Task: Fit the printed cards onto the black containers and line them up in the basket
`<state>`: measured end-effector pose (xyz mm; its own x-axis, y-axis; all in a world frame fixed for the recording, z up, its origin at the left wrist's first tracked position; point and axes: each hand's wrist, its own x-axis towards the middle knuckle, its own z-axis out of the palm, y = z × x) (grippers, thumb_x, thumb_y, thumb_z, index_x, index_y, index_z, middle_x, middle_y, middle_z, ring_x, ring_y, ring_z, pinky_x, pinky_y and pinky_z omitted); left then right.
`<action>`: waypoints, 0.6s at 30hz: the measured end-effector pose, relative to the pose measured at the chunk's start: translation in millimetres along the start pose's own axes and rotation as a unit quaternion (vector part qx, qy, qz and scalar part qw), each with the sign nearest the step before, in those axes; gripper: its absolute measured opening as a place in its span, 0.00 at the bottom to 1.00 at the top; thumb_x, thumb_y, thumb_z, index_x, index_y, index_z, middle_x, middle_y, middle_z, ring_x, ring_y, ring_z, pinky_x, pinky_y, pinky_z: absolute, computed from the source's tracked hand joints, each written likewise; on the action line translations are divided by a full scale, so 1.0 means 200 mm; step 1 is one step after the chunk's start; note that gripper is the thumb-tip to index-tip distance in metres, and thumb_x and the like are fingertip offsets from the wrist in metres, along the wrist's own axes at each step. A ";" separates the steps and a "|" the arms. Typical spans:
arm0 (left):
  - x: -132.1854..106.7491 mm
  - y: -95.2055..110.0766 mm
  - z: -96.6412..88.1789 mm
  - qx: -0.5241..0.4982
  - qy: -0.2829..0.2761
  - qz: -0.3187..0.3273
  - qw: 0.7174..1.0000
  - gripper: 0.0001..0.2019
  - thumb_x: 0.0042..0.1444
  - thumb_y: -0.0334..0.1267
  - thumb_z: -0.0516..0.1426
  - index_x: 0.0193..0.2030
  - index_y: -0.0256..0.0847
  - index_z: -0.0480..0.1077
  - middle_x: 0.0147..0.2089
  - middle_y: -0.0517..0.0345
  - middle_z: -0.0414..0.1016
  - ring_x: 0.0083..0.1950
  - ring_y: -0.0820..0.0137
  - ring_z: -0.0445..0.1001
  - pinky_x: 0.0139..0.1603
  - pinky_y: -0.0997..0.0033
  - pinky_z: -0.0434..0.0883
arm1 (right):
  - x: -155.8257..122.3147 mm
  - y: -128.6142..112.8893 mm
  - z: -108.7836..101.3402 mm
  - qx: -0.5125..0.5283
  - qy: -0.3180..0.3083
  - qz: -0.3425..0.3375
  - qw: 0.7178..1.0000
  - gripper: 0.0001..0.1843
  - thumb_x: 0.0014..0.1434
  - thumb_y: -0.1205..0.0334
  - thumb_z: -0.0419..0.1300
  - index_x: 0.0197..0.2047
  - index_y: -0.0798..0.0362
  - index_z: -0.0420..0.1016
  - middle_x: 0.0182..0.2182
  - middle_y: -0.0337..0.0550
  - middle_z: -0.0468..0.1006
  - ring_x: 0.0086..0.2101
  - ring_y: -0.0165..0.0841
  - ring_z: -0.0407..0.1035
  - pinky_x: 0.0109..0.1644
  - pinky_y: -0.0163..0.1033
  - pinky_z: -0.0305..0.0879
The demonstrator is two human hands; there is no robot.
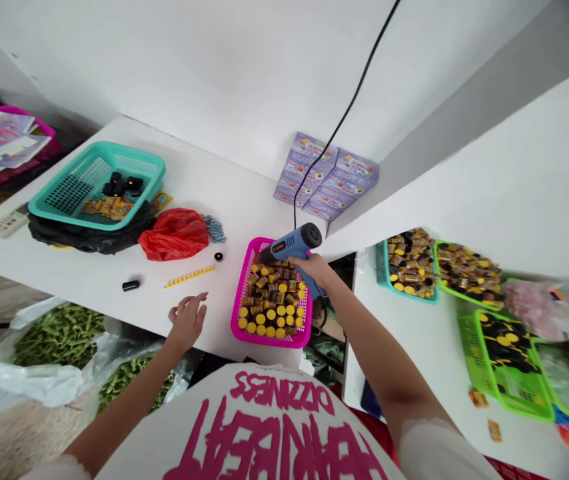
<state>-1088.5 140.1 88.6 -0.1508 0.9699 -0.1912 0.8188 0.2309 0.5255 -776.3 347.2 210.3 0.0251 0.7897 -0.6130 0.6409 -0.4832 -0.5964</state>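
My right hand (312, 270) grips the handle of a blue heat gun (292, 245), whose nozzle points left and down over a pink plastic basket (271, 341). The basket is packed with small jars (270, 300), some with yellow lids, others with dark lids. My left hand (188, 321) hovers open at the white table's front edge (114, 293), holding nothing. Nearest to it lie a yellow beaded strip (189, 277) and a black cylinder (131, 285). A small black ring (218, 257) sits further up.
A teal basket (114, 151) holds black items and packets beside a red plastic bag (174, 235). Purple cartons (327, 177) lean against the wall under a black cord (349, 100). Baskets of jars (504, 367) fill the right-hand table. Sacks of green pods (59, 337) lie below left.
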 end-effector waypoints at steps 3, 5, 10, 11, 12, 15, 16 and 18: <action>0.03 0.02 -0.02 -0.007 0.002 -0.007 1.000 0.22 0.70 0.45 0.41 0.63 0.46 0.65 0.60 0.48 0.74 0.64 0.56 0.63 0.59 0.48 0.53 | -0.04 0.05 -0.03 -0.013 0.003 0.001 1.000 0.14 0.53 0.52 0.67 0.32 0.56 0.76 0.21 0.41 0.76 0.22 0.31 0.69 0.25 0.33 0.65; 0.06 0.04 -0.03 -0.009 0.006 -0.005 1.000 0.22 0.69 0.44 0.42 0.63 0.46 0.65 0.60 0.47 0.74 0.64 0.55 0.62 0.60 0.47 0.52 | -0.06 0.09 -0.06 -0.018 0.007 0.002 1.000 0.14 0.52 0.52 0.68 0.32 0.56 0.77 0.21 0.41 0.76 0.22 0.30 0.69 0.25 0.33 0.64; 0.18 0.10 -0.06 -0.010 0.018 0.013 1.000 0.23 0.70 0.44 0.41 0.64 0.44 0.65 0.60 0.44 0.73 0.65 0.53 0.61 0.62 0.42 0.53 | -0.12 0.20 -0.17 -0.012 0.014 0.019 1.000 0.17 0.52 0.51 0.69 0.29 0.57 0.76 0.17 0.40 0.73 0.18 0.30 0.67 0.21 0.33 0.62; 0.23 0.12 -0.06 -0.010 0.021 0.017 1.000 0.23 0.70 0.44 0.41 0.65 0.43 0.64 0.61 0.43 0.73 0.66 0.52 0.61 0.62 0.41 0.55 | -0.14 0.22 -0.19 -0.006 0.017 0.023 1.000 0.16 0.52 0.51 0.68 0.29 0.57 0.75 0.18 0.41 0.74 0.18 0.30 0.67 0.21 0.33 0.62; 0.29 0.16 -0.06 -0.009 0.023 0.020 0.999 0.23 0.70 0.44 0.40 0.65 0.42 0.64 0.62 0.42 0.72 0.66 0.51 0.61 0.62 0.41 0.56 | -0.17 0.24 -0.22 0.002 0.022 0.026 0.999 0.16 0.52 0.51 0.68 0.30 0.56 0.75 0.19 0.41 0.75 0.17 0.30 0.67 0.20 0.33 0.62; 0.51 0.32 0.01 -0.002 0.020 0.050 0.999 0.23 0.71 0.43 0.41 0.66 0.39 0.62 0.63 0.40 0.69 0.65 0.52 0.64 0.61 0.43 0.62 | -0.25 0.32 -0.30 0.026 0.052 0.039 0.998 0.16 0.52 0.51 0.68 0.31 0.55 0.74 0.22 0.42 0.78 0.17 0.29 0.67 0.18 0.33 0.63; 0.59 0.39 0.05 0.001 0.013 0.068 0.998 0.22 0.71 0.42 0.43 0.66 0.39 0.62 0.64 0.40 0.69 0.64 0.54 0.65 0.62 0.45 0.63 | -0.27 0.34 -0.33 0.034 0.069 0.044 0.996 0.16 0.53 0.50 0.67 0.31 0.55 0.73 0.23 0.42 0.78 0.17 0.29 0.68 0.18 0.33 0.63; 0.74 0.57 0.15 0.010 -0.011 0.115 0.993 0.19 0.69 0.42 0.49 0.63 0.39 0.64 0.63 0.43 0.69 0.62 0.58 0.68 0.62 0.49 0.66 | -0.34 0.38 -0.38 0.050 0.108 0.053 0.991 0.17 0.54 0.49 0.66 0.30 0.55 0.72 0.21 0.43 0.77 0.17 0.29 0.68 0.19 0.33 0.64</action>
<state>-1001.2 308.1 94.1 0.0529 0.9949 -0.0862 0.8417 0.0020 0.5400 -671.2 286.6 246.0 0.2593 0.7894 -0.5564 0.5469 -0.5948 -0.5891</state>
